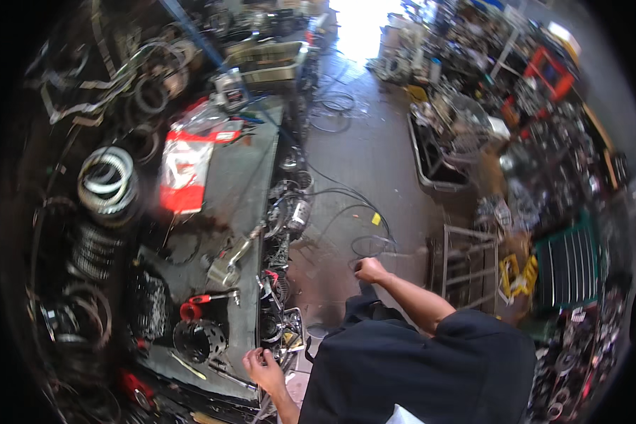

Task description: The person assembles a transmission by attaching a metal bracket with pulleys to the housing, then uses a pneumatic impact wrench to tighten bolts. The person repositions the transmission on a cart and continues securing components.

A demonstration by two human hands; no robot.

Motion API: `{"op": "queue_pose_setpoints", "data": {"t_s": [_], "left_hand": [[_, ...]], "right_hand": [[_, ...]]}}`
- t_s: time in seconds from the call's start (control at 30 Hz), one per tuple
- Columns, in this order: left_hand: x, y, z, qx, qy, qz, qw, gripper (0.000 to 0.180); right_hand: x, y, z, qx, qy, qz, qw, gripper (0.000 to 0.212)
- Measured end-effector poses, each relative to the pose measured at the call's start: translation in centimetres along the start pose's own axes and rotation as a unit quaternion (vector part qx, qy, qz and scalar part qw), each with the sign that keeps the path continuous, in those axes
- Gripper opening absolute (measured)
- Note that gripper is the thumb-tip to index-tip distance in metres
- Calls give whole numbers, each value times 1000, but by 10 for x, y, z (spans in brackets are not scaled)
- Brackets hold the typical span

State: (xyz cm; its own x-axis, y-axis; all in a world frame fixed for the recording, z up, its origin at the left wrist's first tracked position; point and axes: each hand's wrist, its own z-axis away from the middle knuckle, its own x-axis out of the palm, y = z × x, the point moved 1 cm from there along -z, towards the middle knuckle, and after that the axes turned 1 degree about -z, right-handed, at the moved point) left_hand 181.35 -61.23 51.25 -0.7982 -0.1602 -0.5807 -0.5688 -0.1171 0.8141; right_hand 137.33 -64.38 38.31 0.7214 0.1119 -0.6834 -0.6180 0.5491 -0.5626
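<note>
My left hand [264,370] is at the near right edge of the workbench [240,173], its fingers loosely curved and apart with nothing seen between them. Close to it lie a metal bar [234,379] and a thin tool with a yellowish end [189,364]. A dark drum-shaped metal part with holes [199,340] stands just beyond them. Farther up the bench are a red-handled ratchet [214,297] and a silvery metal tool [227,267]. Out over the floor on the right, my right hand [370,270] is closed; whatever its fingers may hold is hidden.
A red and white plastic bag [186,173] and stacked metal rings [107,180] lie on the left. Black cable [343,189] loops across the aisle floor [346,152]. Along the right stand a black tub [424,159], a metal frame [468,258], a green-edged crate [567,261] and heaped parts.
</note>
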Motion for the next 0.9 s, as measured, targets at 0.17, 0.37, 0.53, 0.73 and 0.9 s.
{"op": "queue_pose_setpoints", "data": {"t_s": [0.17,0.37,0.53,0.73,0.9], "left_hand": [[48,26,1,77,-211,-59,973,25],[119,68,16,138,-370,-244,886,38],[195,124,52,146,-421,-195,874,46],[287,164,67,195,-503,-218,813,49],[357,125,41,190,-516,-238,801,40]], "right_hand": [[-1,180,72,265,-14,25,964,26],[25,342,203,490,31,-283,824,17],[20,413,249,480,67,-435,758,15],[-20,444,257,427,145,-561,694,10],[-30,461,251,382,197,-641,636,8]]}}
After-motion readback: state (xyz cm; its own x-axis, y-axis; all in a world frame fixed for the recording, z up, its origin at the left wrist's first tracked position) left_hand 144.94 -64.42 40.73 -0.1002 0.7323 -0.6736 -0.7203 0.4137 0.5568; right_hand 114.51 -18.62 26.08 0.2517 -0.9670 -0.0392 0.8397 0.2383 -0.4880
